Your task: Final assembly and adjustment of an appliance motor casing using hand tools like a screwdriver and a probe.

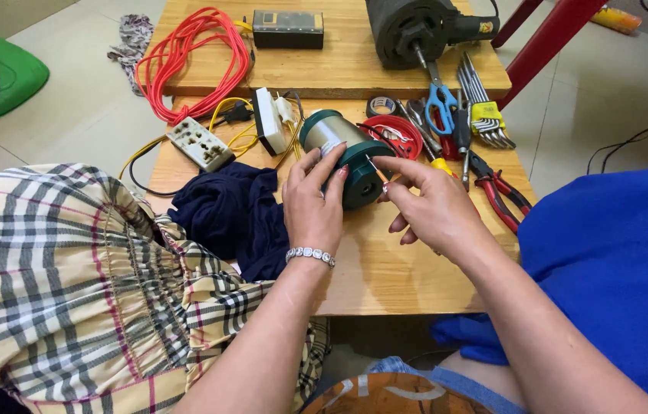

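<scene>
A dark green spool (345, 156) of thin wire lies on its side on the low wooden table (385, 268). My left hand (312, 201), with a bracelet on the wrist, grips the spool from the near side. My right hand (433, 207) is just right of the spool's flange and pinches a thin wire end between thumb and forefinger. A dark blue cloth (236, 215) lies bunched left of my left hand.
Behind the spool: a red round lid (394, 134), tape roll (380, 105), blue scissors (440, 98), hex keys (485, 107), red pliers (502, 193). Further back lie a red cable (194, 57), white power strip (200, 143), black box (287, 28) and black motor (408, 29). Blue cloth (615, 261) covers the right.
</scene>
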